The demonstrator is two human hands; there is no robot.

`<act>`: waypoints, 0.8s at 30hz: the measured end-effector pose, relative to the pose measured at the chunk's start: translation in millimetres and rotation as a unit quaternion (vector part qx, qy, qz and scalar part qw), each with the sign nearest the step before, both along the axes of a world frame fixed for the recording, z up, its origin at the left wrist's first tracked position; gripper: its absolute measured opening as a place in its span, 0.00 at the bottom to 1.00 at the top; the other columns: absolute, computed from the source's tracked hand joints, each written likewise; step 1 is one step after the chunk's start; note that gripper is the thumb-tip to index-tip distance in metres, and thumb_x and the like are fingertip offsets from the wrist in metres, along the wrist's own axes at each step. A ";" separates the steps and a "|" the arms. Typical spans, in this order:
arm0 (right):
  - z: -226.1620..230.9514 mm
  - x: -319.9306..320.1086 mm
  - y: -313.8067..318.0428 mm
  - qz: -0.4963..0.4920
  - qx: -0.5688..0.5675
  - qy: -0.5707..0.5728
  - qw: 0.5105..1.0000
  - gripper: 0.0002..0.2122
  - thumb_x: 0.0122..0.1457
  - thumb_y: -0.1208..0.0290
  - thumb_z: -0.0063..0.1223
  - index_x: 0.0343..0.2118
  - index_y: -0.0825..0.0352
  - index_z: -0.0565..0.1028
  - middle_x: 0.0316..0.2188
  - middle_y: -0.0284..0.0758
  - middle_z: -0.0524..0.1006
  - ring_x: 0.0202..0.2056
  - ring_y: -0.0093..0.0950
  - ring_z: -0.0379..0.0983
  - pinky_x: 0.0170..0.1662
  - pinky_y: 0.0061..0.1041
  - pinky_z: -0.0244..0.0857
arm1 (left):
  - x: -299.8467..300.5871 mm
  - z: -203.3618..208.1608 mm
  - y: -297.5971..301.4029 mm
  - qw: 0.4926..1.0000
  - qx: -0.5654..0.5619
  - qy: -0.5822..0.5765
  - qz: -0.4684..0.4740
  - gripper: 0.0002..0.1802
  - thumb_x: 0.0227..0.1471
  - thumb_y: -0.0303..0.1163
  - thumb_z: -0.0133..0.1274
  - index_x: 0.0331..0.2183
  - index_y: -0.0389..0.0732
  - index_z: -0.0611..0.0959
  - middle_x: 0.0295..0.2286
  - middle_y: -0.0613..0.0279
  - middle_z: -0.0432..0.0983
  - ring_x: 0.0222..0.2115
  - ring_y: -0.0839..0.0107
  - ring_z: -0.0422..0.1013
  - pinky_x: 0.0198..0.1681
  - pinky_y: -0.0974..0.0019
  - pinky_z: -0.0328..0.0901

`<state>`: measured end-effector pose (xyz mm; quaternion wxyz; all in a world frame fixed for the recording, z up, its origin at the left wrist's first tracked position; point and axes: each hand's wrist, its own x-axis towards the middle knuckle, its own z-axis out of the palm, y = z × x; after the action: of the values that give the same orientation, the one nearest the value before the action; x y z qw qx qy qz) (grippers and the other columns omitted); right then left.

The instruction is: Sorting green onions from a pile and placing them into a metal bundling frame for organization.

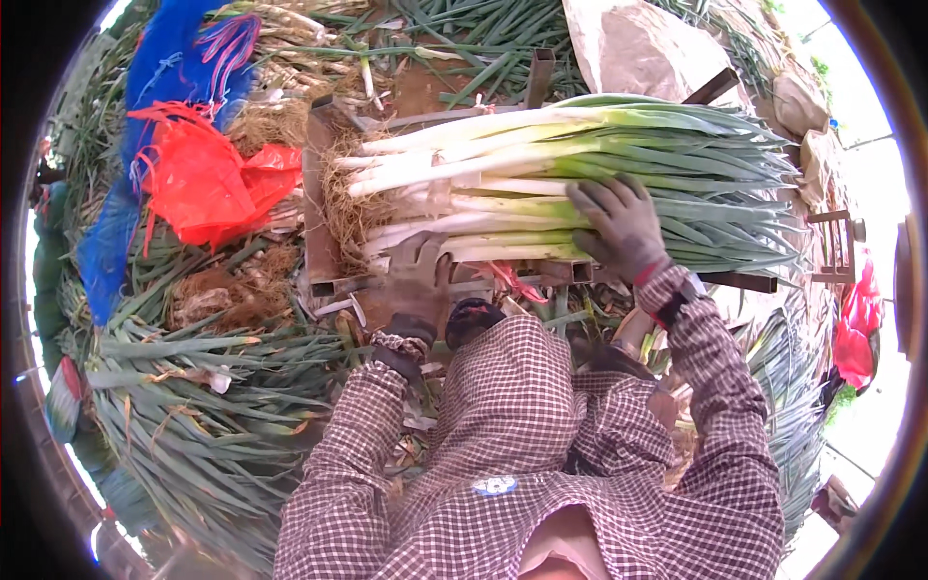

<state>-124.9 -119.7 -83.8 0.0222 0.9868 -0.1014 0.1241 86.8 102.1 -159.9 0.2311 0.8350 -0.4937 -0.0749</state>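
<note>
A thick row of leeks (503, 184) lies crosswise on a rusty metal frame (317, 208), roots to the left, white stems in the middle, green leaves to the right. My left hand (416, 275), in a grey glove, is at the frame's near edge with its fingers against the nearest white stems. Its thumb side is slightly blurred. Across the leeks where white turns green rests my right hand (623, 224), also gloved, fingers apart and lying on the stems. Neither hand has lifted a leek off the row.
Loose leeks (193, 387) are heaped at the left, with more at the far side and right. A red plastic bag (217, 179) and blue netting (159, 87) lie left of the frame. A pale sack (657, 48) stands behind it. Metal posts (541, 75) stick up from the frame.
</note>
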 end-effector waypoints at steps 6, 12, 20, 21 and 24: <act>13.0 26.1 -40.5 -0.005 -0.137 -0.030 0.990 0.23 0.49 0.71 0.53 0.50 0.43 0.70 0.34 0.25 0.74 0.37 0.25 0.69 0.51 0.34 0.62 | 34.4 17.6 -14.1 0.990 0.040 -0.124 0.048 0.15 0.45 0.37 0.56 0.39 0.50 0.79 0.41 0.61 0.72 0.44 0.58 0.65 0.50 0.55 0.58; 30.4 34.3 -89.6 0.018 -0.012 0.067 0.998 0.24 0.45 0.66 0.60 0.49 0.47 0.70 0.40 0.30 0.73 0.39 0.30 0.69 0.45 0.34 0.63 | 18.1 10.9 -38.0 0.999 -0.013 -0.022 -0.044 0.19 0.42 0.35 0.59 0.41 0.47 0.78 0.41 0.58 0.73 0.44 0.60 0.68 0.50 0.56 0.61; 35.1 29.6 -58.8 -0.045 0.078 0.085 0.992 0.21 0.46 0.62 0.58 0.46 0.55 0.72 0.41 0.32 0.74 0.43 0.31 0.69 0.48 0.33 0.63 | -9.4 20.5 -92.1 0.978 -0.036 -0.133 -0.158 0.21 0.40 0.32 0.59 0.41 0.44 0.77 0.42 0.58 0.71 0.43 0.59 0.67 0.48 0.56 0.62; 26.9 19.7 -50.0 -0.080 0.118 0.148 0.979 0.20 0.46 0.62 0.58 0.46 0.55 0.73 0.41 0.32 0.74 0.43 0.31 0.69 0.48 0.32 0.63 | -11.4 15.6 -90.8 0.977 -0.039 -0.131 -0.161 0.21 0.40 0.32 0.59 0.41 0.44 0.77 0.42 0.58 0.71 0.43 0.59 0.67 0.48 0.56 0.62; -3.9 4.5 -20.9 -0.009 -0.042 0.029 0.999 0.18 0.46 0.62 0.57 0.43 0.57 0.74 0.38 0.31 0.75 0.40 0.29 0.71 0.46 0.31 0.65 | -5.2 11.0 -74.7 0.986 0.038 -0.139 -0.079 0.19 0.39 0.35 0.58 0.39 0.48 0.78 0.36 0.62 0.73 0.40 0.63 0.69 0.43 0.58 0.64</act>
<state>-120.4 -140.6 -87.7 0.0673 0.9873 -0.1039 0.0994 81.6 27.5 -148.8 0.1213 0.8038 -0.5824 0.0053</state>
